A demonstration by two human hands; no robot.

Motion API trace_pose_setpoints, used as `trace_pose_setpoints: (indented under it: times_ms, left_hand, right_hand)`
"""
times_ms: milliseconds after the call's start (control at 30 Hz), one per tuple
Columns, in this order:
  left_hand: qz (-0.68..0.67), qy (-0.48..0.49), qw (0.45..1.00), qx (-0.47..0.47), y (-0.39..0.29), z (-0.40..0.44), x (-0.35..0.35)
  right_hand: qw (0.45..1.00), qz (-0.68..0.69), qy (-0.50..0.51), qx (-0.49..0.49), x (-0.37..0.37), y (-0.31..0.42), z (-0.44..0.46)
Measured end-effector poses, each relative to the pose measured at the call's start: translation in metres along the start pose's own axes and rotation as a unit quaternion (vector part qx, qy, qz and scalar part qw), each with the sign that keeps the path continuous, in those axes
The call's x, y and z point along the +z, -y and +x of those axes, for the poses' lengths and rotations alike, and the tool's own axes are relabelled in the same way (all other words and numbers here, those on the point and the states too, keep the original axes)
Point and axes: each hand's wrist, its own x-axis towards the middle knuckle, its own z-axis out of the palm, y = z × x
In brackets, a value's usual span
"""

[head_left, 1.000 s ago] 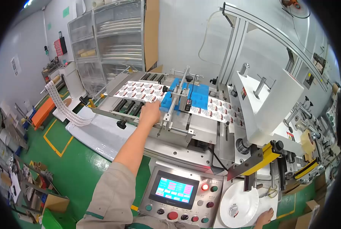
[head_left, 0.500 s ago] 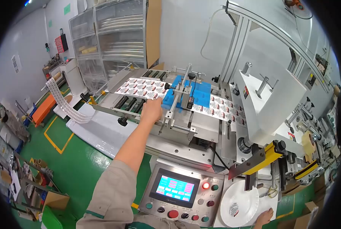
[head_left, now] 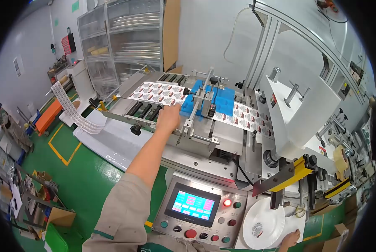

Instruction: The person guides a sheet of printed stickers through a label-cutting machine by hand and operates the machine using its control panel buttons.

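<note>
My left hand (head_left: pixel 168 118) reaches over the machine, its fingers bent at the near edge of the printed label web (head_left: pixel 157 93); whether they pinch it is hidden. Just right of the hand, a blue sheet (head_left: pixel 222 101) lies under a metal clamp and sensor bracket (head_left: pixel 203 101). Beyond it the labels (head_left: pixel 249 117) continue toward the white machine head. At the lower right, my right hand (head_left: pixel 291 238) rests with fingers apart on a white surface beside a white plate (head_left: pixel 263 222) that has a label on it.
A control panel (head_left: pixel 193 204) with a lit screen stands in front. A yellow bar (head_left: pixel 297 173) juts out above the plate, near scissors (head_left: pixel 299 211). A label strip (head_left: pixel 74 113) hangs at the left. Another person (head_left: pixel 13 128) stands at the far left.
The view has shifted slightly, and the person at the far left has come further into view. Both my hands stay in about the same places.
</note>
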Motion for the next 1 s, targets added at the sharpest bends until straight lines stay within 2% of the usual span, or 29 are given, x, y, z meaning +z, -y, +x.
trace_pose_setpoints:
  times_ms: [167, 200, 267, 333, 367, 733, 833, 867, 1000]
  left_hand:
    - [-0.013, -0.011, 1.0, -0.015, 0.001, 0.001, 0.007]
    - [-0.02, -0.041, 0.998, 0.045, 0.008, 0.004, 0.011]
    - [-0.033, -0.02, 0.999, -0.006, 0.006, 0.004, 0.011]
    - [-0.03, -0.033, 0.999, 0.03, 0.013, 0.007, 0.018]
    - [-0.031, -0.03, 0.999, 0.0, 0.006, 0.003, 0.01]
    - [0.027, -0.035, 0.999, 0.025, 0.012, 0.007, 0.022]
    - [0.027, -0.039, 0.999, 0.017, 0.008, 0.004, 0.016]
    - [-0.008, -0.032, 0.999, 0.014, 0.01, 0.006, 0.015]
    - [0.003, -0.043, 0.999, 0.015, 0.01, 0.006, 0.018]
  right_hand:
    - [0.999, 0.0, 0.033, 0.021, -0.004, 0.006, 0.0]
    - [1.0, 0.005, 0.021, 0.006, -0.004, 0.005, -0.001]
    - [1.0, 0.006, 0.024, 0.011, -0.006, 0.007, -0.001]
    - [1.0, 0.007, 0.019, 0.002, -0.004, 0.003, 0.001]
    - [1.0, 0.011, 0.01, -0.01, 0.0, -0.001, 0.002]
    - [0.999, -0.002, 0.039, 0.014, 0.013, -0.006, 0.007]
    - [0.999, -0.003, 0.042, 0.034, -0.001, 0.004, 0.005]
    - [0.998, 0.004, 0.051, 0.025, -0.002, 0.003, 0.004]
    - [0.999, 0.015, 0.043, 0.013, 0.006, -0.003, 0.008]
